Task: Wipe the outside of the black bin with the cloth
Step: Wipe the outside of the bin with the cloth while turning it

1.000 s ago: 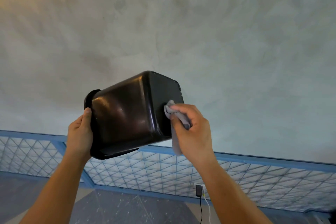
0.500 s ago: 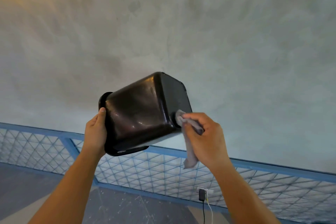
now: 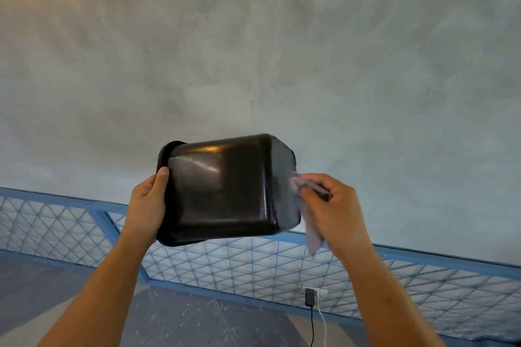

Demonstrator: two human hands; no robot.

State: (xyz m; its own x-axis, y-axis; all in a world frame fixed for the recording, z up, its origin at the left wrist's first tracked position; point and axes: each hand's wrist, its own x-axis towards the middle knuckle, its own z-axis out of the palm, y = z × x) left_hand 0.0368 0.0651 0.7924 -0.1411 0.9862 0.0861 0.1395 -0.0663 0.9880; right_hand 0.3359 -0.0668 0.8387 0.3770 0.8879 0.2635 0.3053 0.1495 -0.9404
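A glossy black bin (image 3: 222, 189) is held up in the air on its side, its rim to the left and its base to the right. My left hand (image 3: 148, 205) grips the rim, thumb on the outer wall. My right hand (image 3: 331, 211) holds a grey cloth (image 3: 310, 229) bunched in its fingers, and the cloth touches the bin's base at its right edge. A loose tail of the cloth hangs below my right hand. The inside of the bin is hidden.
A pale grey plastered wall (image 3: 253, 51) fills the background. A blue frame with diamond mesh panels (image 3: 253, 265) runs across below the bin. A white socket with a black plug and cables (image 3: 310, 297) sits on it, and a dark speckled floor (image 3: 183, 318) lies beneath.
The bin has moved right and turned so its side wall faces me more. My right hand with the cloth has slid from the middle of the base to its right edge.
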